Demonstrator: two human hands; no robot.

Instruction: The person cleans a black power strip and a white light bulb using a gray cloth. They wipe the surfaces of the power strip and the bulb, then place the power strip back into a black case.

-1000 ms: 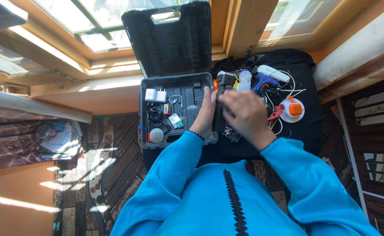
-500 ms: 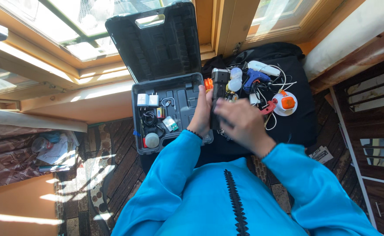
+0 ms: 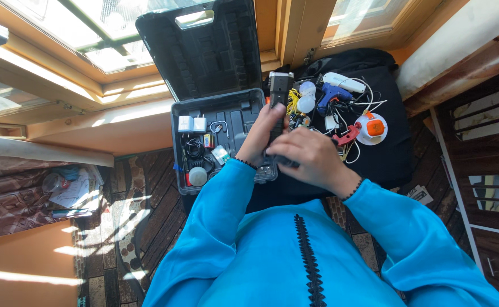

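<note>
Both my hands hold a long black torch-like device (image 3: pixel 279 91) over the right edge of an open black tool case (image 3: pixel 233 111). My left hand (image 3: pixel 261 133) grips its middle from the left. My right hand (image 3: pixel 309 156) is wrapped round its near end. The device's square head points away from me, toward the window. Inside the case lie two white plug adapters (image 3: pixel 191 123), a black cable, a small green item and a round white object (image 3: pixel 198 176).
A black cloth (image 3: pixel 386 153) to the right carries a blue glue gun (image 3: pixel 330 94), white bulbs (image 3: pixel 306 103), a white-and-orange round lamp (image 3: pixel 371 128), a red clip and loose wires. The case lid (image 3: pixel 204 51) stands open against the wooden window frame. Bags lie at the left.
The device has been lifted and pushed farther away, its head now higher toward the window. My right hand slid down to its near end. The view shifted slightly.
</note>
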